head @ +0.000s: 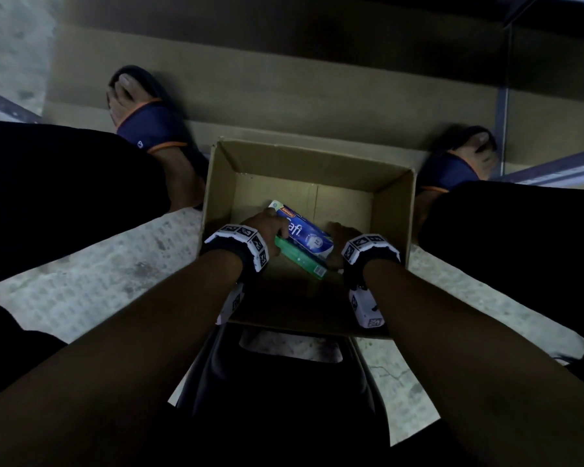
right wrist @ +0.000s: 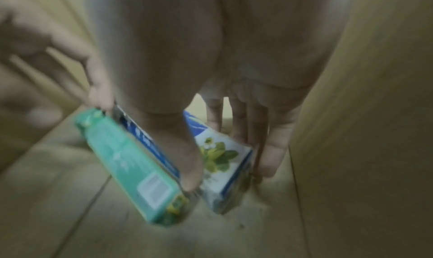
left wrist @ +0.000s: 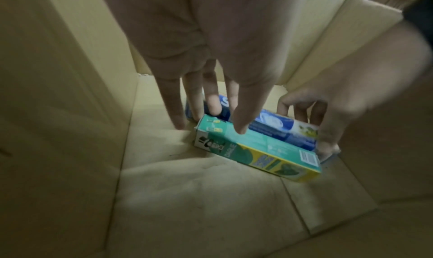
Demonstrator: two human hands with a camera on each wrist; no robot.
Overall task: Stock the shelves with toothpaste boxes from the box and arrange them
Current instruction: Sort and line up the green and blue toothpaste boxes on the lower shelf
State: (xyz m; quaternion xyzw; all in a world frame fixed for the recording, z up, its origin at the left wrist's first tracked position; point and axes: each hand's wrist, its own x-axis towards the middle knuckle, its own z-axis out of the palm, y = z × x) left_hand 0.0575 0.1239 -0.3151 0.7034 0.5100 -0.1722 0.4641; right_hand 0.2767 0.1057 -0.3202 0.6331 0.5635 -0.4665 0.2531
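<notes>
A speckled pale concrete floor lies in dim light, with a large flattened sheet of brown cardboard spread over its far part and grey metal rails at the edges.

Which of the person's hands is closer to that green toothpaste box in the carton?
About equal: left hand has fingertips at one end of the green box; right hand clasps the other.
</notes>
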